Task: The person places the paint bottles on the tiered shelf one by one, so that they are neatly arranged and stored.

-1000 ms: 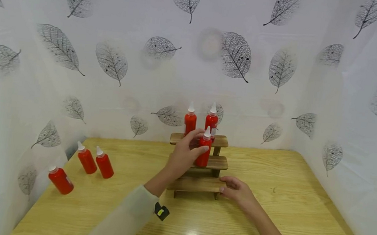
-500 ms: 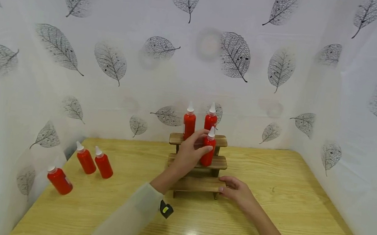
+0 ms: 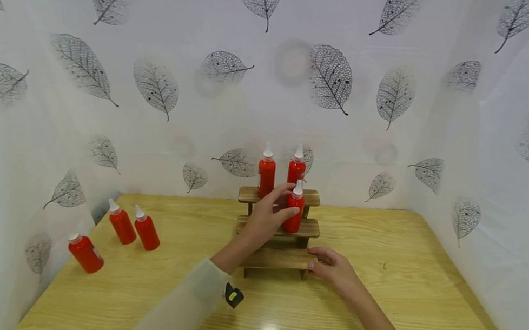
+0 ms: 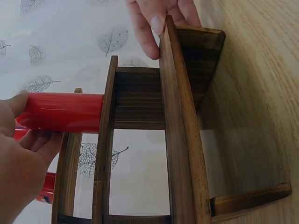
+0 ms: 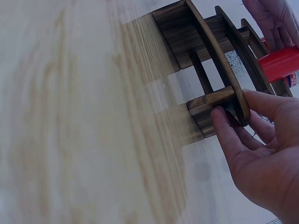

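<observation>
My left hand [image 3: 265, 217] grips a red squeeze bottle [image 3: 294, 214] with a white pointed cap. The bottle stands upright at the right part of the middle step, its base right at the wood in the left wrist view. With thumb and fingers, my right hand [image 3: 333, 271] holds the right end of the lowest step of a three-step wooden display stand [image 3: 278, 259]; the right wrist view shows that hand [image 5: 266, 154] around the step's end. Two more red bottles, a left one [image 3: 266, 176] and a right one [image 3: 296, 171], are on the top step, the right one partly hidden.
On the table [image 3: 181, 297], at the left, are three red bottles: a front one [image 3: 85, 253], a rear one [image 3: 122, 225] and one to its right [image 3: 146, 232]. A white leaf-patterned curtain [image 3: 180, 90] encloses the back and sides.
My left hand has moved the bottle slightly to the right along the middle step and still holds it. My right hand has stayed at the lowest step's end.
</observation>
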`<state>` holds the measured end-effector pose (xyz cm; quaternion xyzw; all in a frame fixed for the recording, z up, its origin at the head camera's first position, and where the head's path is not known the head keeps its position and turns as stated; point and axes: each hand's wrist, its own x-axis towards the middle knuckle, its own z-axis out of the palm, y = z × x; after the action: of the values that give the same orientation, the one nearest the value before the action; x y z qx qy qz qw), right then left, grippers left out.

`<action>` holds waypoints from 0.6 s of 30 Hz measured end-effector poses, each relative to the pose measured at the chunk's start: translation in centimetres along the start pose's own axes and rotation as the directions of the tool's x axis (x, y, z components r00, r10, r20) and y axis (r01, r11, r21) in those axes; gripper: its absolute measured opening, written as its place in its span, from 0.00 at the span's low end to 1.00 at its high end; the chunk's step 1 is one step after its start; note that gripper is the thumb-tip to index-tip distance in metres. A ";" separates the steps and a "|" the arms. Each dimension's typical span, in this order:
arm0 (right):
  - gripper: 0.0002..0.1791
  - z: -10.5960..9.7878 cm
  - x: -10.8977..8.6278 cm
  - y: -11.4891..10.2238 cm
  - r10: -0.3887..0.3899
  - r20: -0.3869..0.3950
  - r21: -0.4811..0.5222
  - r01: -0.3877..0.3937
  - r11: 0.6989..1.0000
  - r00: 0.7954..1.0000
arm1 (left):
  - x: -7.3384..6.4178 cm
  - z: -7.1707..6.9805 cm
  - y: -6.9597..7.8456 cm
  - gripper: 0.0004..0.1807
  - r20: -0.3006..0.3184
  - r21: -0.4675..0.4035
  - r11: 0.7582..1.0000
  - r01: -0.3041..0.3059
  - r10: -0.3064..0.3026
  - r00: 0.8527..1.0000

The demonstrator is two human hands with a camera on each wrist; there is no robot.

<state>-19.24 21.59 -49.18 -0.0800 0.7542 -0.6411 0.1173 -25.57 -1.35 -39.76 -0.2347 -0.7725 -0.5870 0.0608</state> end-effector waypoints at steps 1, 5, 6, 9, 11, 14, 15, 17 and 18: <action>0.31 0.0 0.0 0.0 0.000 0.001 -0.002 0.000 1.000 1.000 | 0.0 -0.1 0.0 0.29 0.006 -0.006 1.000 0.005 -0.005 1.000; 0.31 0.0 0.0 -0.1 0.000 0.002 -0.003 0.000 1.000 1.000 | -0.2 -0.4 -0.1 0.31 0.001 -0.033 0.999 0.022 -0.022 1.000; 0.31 0.0 0.0 -0.1 -0.001 0.000 0.000 0.001 1.000 1.000 | -0.3 -0.5 -0.1 0.32 -0.004 -0.040 0.999 0.020 -0.020 1.000; 0.30 0.0 0.0 -0.2 -0.009 0.002 0.001 0.009 1.000 1.000 | -0.7 -1.0 0.1 0.31 -0.033 -0.048 0.999 0.001 -0.003 0.999; 0.30 0.0 0.0 -0.2 -0.012 0.002 0.001 0.012 1.000 1.000 | -1.1 -1.5 0.2 0.30 -0.052 -0.044 0.999 -0.006 0.003 0.999; 0.30 -0.1 0.0 -0.2 -0.021 0.008 0.002 0.021 1.000 1.000 | -1.9 -2.4 0.3 0.29 -0.076 -0.047 0.999 -0.020 0.017 0.997; 0.30 -0.1 0.0 -0.2 -0.023 0.010 0.003 0.023 1.000 1.000 | -2.2 -2.8 0.3 0.29 -0.082 -0.047 0.999 -0.018 0.014 0.997; 0.30 -0.2 0.0 -0.2 -0.025 0.011 0.004 0.025 1.000 1.000 | -2.9 -3.7 0.1 0.29 -0.102 -0.057 0.998 -0.023 0.017 0.995; 0.31 -0.2 0.0 -0.2 -0.025 0.012 0.006 0.025 1.000 1.000 | -3.3 -4.2 -0.1 0.28 -0.115 -0.064 0.998 -0.025 0.018 0.993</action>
<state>-19.28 21.75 -49.00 -0.0932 0.7504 -0.6443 0.1141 -23.47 -6.22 -39.76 -0.2109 -0.7455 -0.6238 0.1034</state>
